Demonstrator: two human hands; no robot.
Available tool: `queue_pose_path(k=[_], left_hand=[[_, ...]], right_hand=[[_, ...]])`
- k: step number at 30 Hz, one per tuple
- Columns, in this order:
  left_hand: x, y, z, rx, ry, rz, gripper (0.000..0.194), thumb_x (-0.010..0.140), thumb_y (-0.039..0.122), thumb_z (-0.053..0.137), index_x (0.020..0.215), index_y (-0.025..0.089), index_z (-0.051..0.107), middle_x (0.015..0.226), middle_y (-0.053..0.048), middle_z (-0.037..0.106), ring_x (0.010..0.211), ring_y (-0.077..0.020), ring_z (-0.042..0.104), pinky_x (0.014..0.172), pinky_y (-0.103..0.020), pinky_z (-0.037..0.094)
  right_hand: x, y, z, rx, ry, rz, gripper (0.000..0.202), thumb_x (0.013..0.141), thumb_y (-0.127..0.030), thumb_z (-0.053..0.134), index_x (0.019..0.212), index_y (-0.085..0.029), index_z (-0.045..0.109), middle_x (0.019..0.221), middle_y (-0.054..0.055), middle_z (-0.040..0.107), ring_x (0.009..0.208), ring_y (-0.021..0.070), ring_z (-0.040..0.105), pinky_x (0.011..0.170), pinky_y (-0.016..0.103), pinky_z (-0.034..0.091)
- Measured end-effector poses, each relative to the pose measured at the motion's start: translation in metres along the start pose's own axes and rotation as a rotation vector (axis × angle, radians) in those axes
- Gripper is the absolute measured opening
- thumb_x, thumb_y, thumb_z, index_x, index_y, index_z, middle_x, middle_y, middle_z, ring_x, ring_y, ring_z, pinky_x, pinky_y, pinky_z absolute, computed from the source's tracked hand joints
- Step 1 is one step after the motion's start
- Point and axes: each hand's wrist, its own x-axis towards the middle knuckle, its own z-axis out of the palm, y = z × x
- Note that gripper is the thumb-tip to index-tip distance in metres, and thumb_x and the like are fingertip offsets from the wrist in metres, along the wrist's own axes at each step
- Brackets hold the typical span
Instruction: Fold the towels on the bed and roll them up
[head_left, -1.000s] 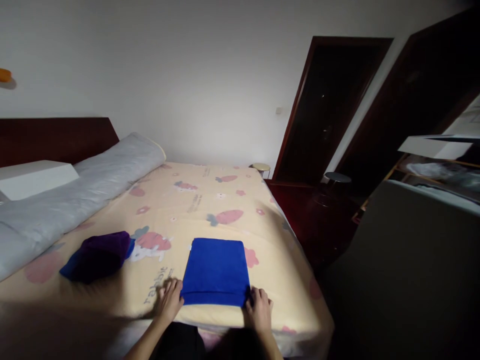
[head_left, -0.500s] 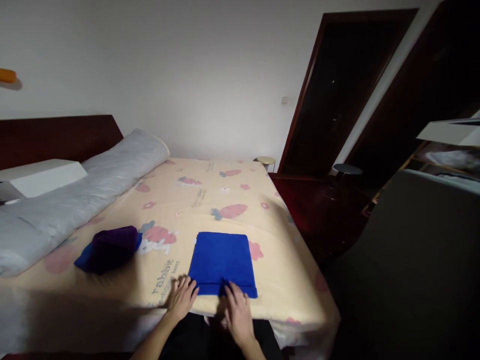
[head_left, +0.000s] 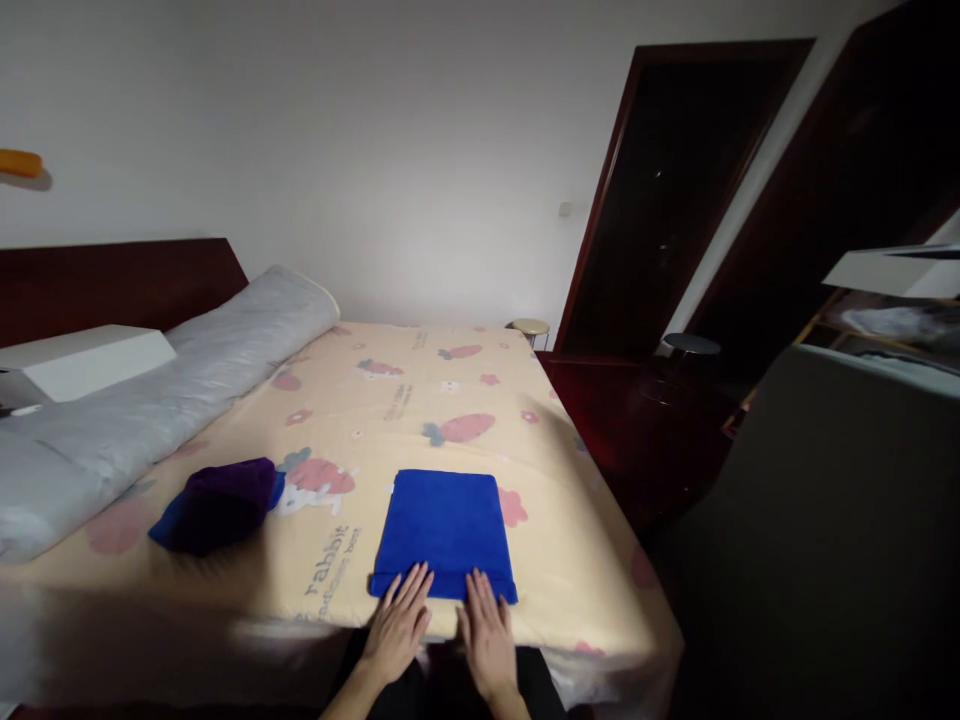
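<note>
A blue cloth (head_left: 446, 520) lies flat on the bed in a near-square shape, with a narrow folded strip along its near edge. My left hand (head_left: 401, 620) rests its fingertips on the left part of that strip, fingers stretched out. On the right part of the same strip lie the fingers of my right hand (head_left: 487, 630), also stretched. Neither hand grips the cloth. To the left, a crumpled purple and blue cloth (head_left: 225, 500) sits on the patterned bed sheet (head_left: 420, 385).
A rolled grey quilt (head_left: 225, 350) runs along the bed's left side, with a white box (head_left: 94, 355) on it. Beyond the bed are a stool (head_left: 531, 327) and a dark door (head_left: 690, 200). A dark grey panel (head_left: 817, 520) stands at right.
My left hand has moved right, from beside the cloth's left corner onto the folded strip. My right hand has shifted slightly right, its fingers now flatter on the strip.
</note>
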Motion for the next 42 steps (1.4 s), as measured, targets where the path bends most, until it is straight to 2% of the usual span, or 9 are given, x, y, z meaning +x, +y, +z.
queue_pose_path(k=[4, 8, 14, 22, 30, 33, 37, 39, 42], left_hand=[[-0.013, -0.029, -0.009, 0.001, -0.023, -0.035, 0.054, 0.101, 0.036, 0.027, 0.152, 0.034, 0.009, 0.157, 0.001, 0.034, 0.142, -0.0144, 0.035, 0.114, -0.036, 0.032], [-0.015, -0.035, -0.006, 0.018, -0.008, -0.049, 0.053, 0.101, 0.037, 0.029, 0.151, 0.035, 0.012, 0.155, 0.001, 0.037, 0.140, -0.0143, 0.039, 0.113, -0.035, 0.033], [-0.009, -0.020, 0.005, 0.089, 0.045, -0.107, 0.055, 0.099, 0.029, 0.031, 0.151, 0.031, 0.016, 0.155, -0.003, 0.036, 0.141, -0.0201, 0.039, 0.112, -0.043, 0.034], [0.011, 0.019, 0.004, -0.006, 0.024, 0.072, 0.058, 0.099, 0.028, 0.030, 0.153, 0.028, 0.008, 0.154, -0.003, 0.037, 0.139, -0.0164, 0.041, 0.113, -0.037, 0.037], [-0.004, -0.050, 0.029, 0.098, 0.105, -0.254, 0.048, 0.097, 0.029, 0.035, 0.144, 0.035, 0.038, 0.148, -0.001, 0.046, 0.134, -0.0239, 0.048, 0.108, -0.050, 0.041], [0.005, -0.037, 0.027, 0.102, 0.148, -0.219, 0.052, 0.097, 0.028, 0.034, 0.149, 0.033, 0.028, 0.152, -0.002, 0.040, 0.138, -0.0231, 0.043, 0.111, -0.049, 0.038], [0.034, -0.001, 0.023, 0.019, 0.073, 0.032, 0.055, 0.098, 0.023, 0.031, 0.151, 0.029, 0.019, 0.153, -0.001, 0.039, 0.139, -0.0158, 0.041, 0.111, -0.036, 0.040], [0.037, -0.005, 0.021, 0.014, 0.036, 0.033, 0.053, 0.099, 0.025, 0.031, 0.150, 0.031, 0.023, 0.152, -0.001, 0.041, 0.138, -0.0164, 0.042, 0.109, -0.037, 0.042], [0.020, -0.041, 0.014, 0.053, 0.017, -0.058, 0.052, 0.098, 0.029, 0.034, 0.149, 0.035, 0.025, 0.152, -0.001, 0.042, 0.137, -0.0196, 0.044, 0.109, -0.041, 0.042]], right_hand=[[-0.014, 0.037, -0.020, -0.021, -0.027, 0.028, 0.053, 0.099, -0.050, 0.032, 0.149, -0.032, 0.028, 0.153, 0.005, 0.036, 0.139, 0.0248, 0.038, 0.111, 0.054, 0.035], [-0.007, 0.023, -0.021, -0.031, 0.062, 0.080, 0.054, 0.099, -0.051, 0.032, 0.148, -0.029, 0.033, 0.152, 0.009, 0.038, 0.140, 0.0281, 0.037, 0.108, 0.057, 0.038], [0.010, -0.021, 0.001, 0.026, 0.077, -0.153, 0.052, 0.100, -0.043, 0.035, 0.150, -0.032, 0.029, 0.152, 0.006, 0.038, 0.139, 0.0248, 0.037, 0.108, 0.048, 0.042], [0.014, -0.025, -0.001, 0.079, -0.010, -0.091, 0.046, 0.099, -0.047, 0.034, 0.141, -0.033, 0.046, 0.146, 0.005, 0.047, 0.134, 0.0264, 0.046, 0.106, 0.050, 0.044], [0.024, 0.054, -0.044, 0.061, 0.039, -0.007, 0.041, 0.098, -0.049, 0.037, 0.128, -0.035, 0.061, 0.136, 0.003, 0.059, 0.125, 0.0236, 0.055, 0.102, 0.043, 0.044], [0.026, 0.035, -0.041, 0.082, 0.013, 0.021, 0.044, 0.098, -0.050, 0.034, 0.132, -0.034, 0.057, 0.144, 0.004, 0.051, 0.132, 0.0251, 0.049, 0.106, 0.046, 0.040], [0.041, -0.011, -0.030, 0.175, -0.125, -0.130, 0.046, 0.100, -0.048, 0.029, 0.140, -0.034, 0.048, 0.145, 0.003, 0.049, 0.136, 0.0214, 0.044, 0.112, 0.044, 0.034], [0.046, -0.007, -0.028, 0.162, -0.127, -0.128, 0.046, 0.100, -0.048, 0.030, 0.138, -0.032, 0.050, 0.143, 0.003, 0.052, 0.135, 0.0218, 0.045, 0.111, 0.045, 0.034], [0.041, 0.035, -0.031, 0.075, 0.005, 0.036, 0.044, 0.099, -0.046, 0.032, 0.130, -0.030, 0.059, 0.140, 0.005, 0.055, 0.134, 0.0244, 0.046, 0.107, 0.046, 0.038]])
